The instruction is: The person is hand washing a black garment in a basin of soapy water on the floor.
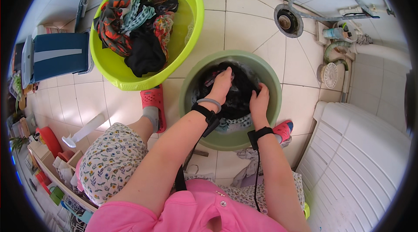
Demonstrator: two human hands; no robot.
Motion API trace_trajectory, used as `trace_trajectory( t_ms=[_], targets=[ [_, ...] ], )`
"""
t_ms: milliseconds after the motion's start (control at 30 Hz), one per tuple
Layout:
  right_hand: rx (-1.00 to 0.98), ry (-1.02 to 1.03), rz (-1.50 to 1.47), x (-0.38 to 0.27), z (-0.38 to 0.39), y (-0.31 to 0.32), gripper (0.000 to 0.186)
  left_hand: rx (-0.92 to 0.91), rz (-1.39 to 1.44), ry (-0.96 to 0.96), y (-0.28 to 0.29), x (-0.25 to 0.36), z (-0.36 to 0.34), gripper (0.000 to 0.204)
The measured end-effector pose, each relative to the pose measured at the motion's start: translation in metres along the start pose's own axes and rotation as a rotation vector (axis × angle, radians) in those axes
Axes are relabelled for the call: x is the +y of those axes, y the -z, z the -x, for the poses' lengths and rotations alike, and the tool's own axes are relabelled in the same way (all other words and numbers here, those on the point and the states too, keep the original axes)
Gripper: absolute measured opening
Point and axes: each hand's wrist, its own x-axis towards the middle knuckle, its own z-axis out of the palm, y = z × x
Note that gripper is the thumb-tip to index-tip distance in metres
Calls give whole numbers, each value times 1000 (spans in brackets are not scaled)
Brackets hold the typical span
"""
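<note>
A grey-green basin (186, 101) stands on the floor between my feet. In it lies wet black clothing (237, 103) with a little foam, and a light patterned cloth (235, 123) shows at the near side. My left hand (223, 85), a grey band and black strap at its wrist, is closed on the black clothing near the basin's middle. My right hand (260, 105) leans in at the basin's right side, beside the black clothing, thumb and forefinger apart. Its other fingers are partly hidden.
A lime-green tub (191, 36) with several mixed garments (139, 31) stands at far left. A floor drain (288, 21) with a grey hose is at far right, a white ridged panel (357, 162) at near right. Left are a blue bin (61, 58) and a crowded shelf (48, 158).
</note>
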Motion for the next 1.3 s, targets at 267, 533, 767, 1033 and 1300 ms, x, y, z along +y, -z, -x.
trace_trajectory(
  t_ms=[267, 533, 767, 1033, 1300],
  targets=[
    [-240, 261, 102, -25, -23, -47, 59, 42, 189, 88, 19, -26, -32, 46],
    [-399, 71, -430, -60, -10, -18, 47, 82, 581, 117, 7, -25, -15, 33],
    [-303, 75, -564, -87, 28, 14, 35, 50, 606, 206, 6, -27, 2, 22],
    [18, -1, -519, -71, 8, 1, 29, 24, 183, 193, -21, -14, 21, 28],
    [89, -99, -484, -92, -3, 30, 37, -8, 61, 48, -40, 0, 39, 30]
  ],
)
